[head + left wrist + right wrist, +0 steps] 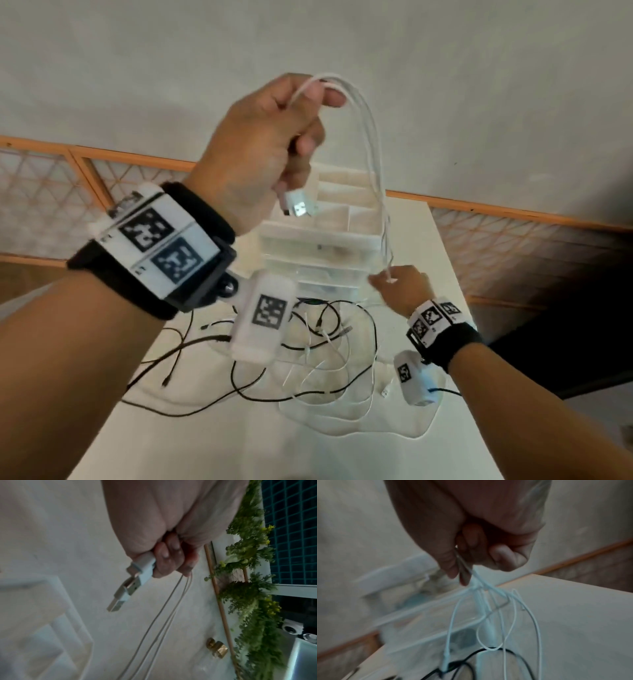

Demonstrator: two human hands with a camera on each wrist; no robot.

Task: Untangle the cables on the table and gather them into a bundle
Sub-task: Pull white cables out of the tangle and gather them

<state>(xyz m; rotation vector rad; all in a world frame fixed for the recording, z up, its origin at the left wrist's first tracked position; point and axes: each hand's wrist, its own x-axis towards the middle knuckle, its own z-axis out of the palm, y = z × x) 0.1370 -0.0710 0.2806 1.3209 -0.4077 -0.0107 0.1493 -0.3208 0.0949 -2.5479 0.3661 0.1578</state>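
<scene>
The left hand (pixel 260 144) was raised well above the clear organiser (pixel 322 246), its grip closed round the white cables (pixel 371 144) with their flat USB plugs (pixel 132 582) poking out below the fist, apparently to let the thin, smooth strands hang straight. Beside the organiser, the right hand (pixel 400 287) pinched the strands' lower ends, likely to draw them taut. In front of the organiser, on the pale worktop (pixel 212 445), the black cables (pixel 239 387) and more white ones lay looped across each other, not yet gathered.
</scene>
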